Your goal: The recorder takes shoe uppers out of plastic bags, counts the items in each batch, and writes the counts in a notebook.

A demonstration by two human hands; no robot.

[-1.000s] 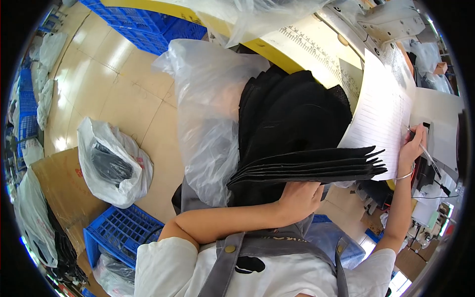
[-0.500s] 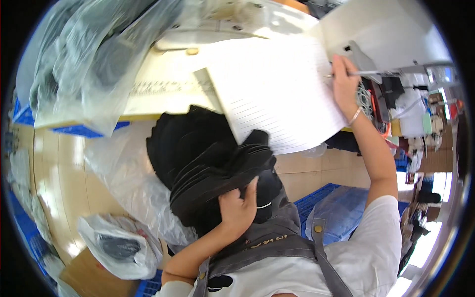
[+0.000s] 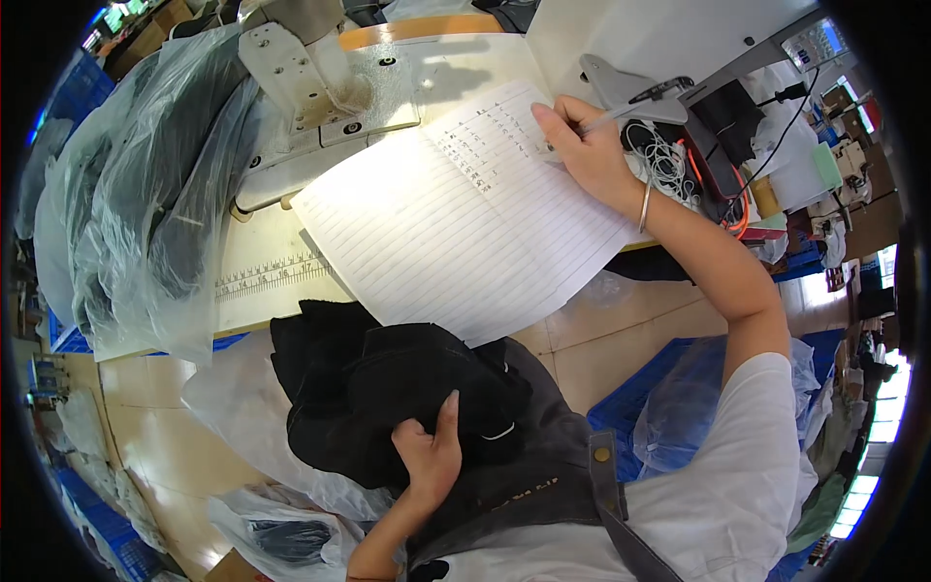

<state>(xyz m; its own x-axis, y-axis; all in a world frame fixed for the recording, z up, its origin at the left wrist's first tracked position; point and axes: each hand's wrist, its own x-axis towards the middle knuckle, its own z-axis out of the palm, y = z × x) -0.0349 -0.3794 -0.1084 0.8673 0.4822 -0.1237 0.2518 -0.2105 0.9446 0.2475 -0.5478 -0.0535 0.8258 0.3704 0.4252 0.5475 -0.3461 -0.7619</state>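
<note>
A lined notebook (image 3: 436, 247) lies open at an angle on the worktable, with handwriting on its upper part. My right hand (image 3: 596, 160) rests at the page's upper right edge, its fingers closed around a pen (image 3: 626, 109). The pen's tip is hidden by the fingers. Over my lap and against the table edge sits a bunched stack of black fabric pieces (image 3: 359, 398). My left hand (image 3: 430, 456) grips the near side of this stack, thumb lying on top and the other fingers curled mostly out of sight.
Clear plastic bags with dark contents (image 3: 145, 204) cover the table's left. Behind the notebook stands a metal machine part (image 3: 291, 78); ruler marks (image 3: 276, 279) run along the tabletop. Coiled white cable (image 3: 662, 165) lies right of my hand. A blue crate (image 3: 616, 398) stands on the floor.
My view has shifted, bringing the page's handwriting into sight. The notebook appears lower and farther left. The fabric stack, earlier fanned in layers, now lies flatter. Both hands keep their holds.
</note>
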